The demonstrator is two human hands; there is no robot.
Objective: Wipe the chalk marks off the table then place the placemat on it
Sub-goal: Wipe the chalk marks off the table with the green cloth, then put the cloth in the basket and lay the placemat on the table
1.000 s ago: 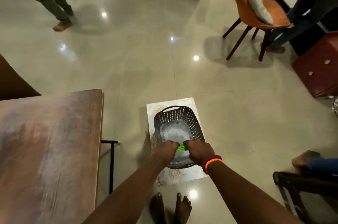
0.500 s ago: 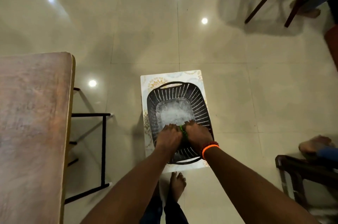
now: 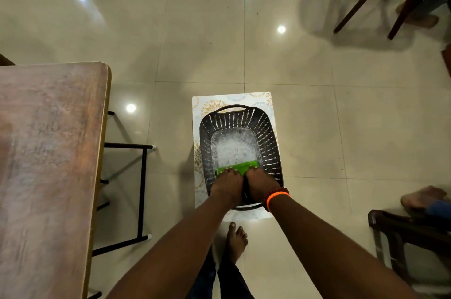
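The single head-worn camera looks steeply down from standing height, near the basket (image 3: 240, 152) on the floor (image 3: 317, 115); the table (image 3: 48, 164) fills its left edge.

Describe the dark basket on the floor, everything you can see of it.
The basket is dark, plastic-looking and rectangular with rounded corners, its walls slotted, with a loop handle at the far and the near end. It stands upright on a patterned placemat on the tiled floor, right of the table. Its bottom looks wet or foamy white. Inside, the left hand and right hand press a green cloth at the near end.
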